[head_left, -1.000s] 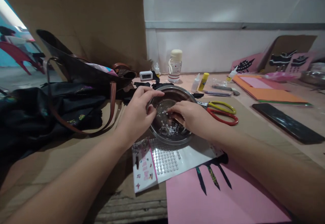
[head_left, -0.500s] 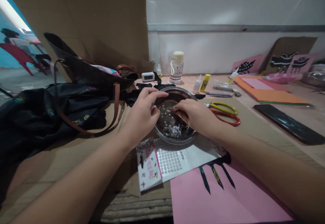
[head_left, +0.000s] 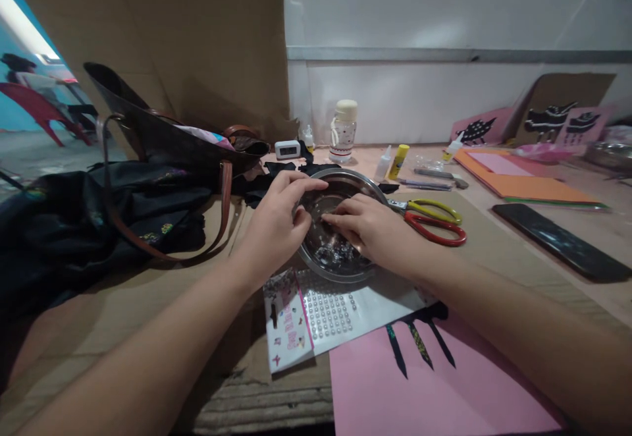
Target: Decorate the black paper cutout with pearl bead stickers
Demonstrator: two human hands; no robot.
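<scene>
- steel bowl (head_left: pixel 332 275): small gems (head_left: pixel 336 252) lie in it, mostly toward the near side.
- packet (head_left: pixel 326 347), partly hidden by the bowl: rows of round, pearly dots.
- bag (head_left: pixel 168 136), at left: a colourful item (head_left: pixel 205 135) shows in its mouth.
- gems: clear, shiny, loosely heaped, blurred.
- right hand (head_left: pixel 380 228): reaches into the bowl above the gems, fingertips close together; cannot tell whether they hold one.
- left hand (head_left: pixel 279 218): at the left rim, thumb and forefinger spread wide.
</scene>
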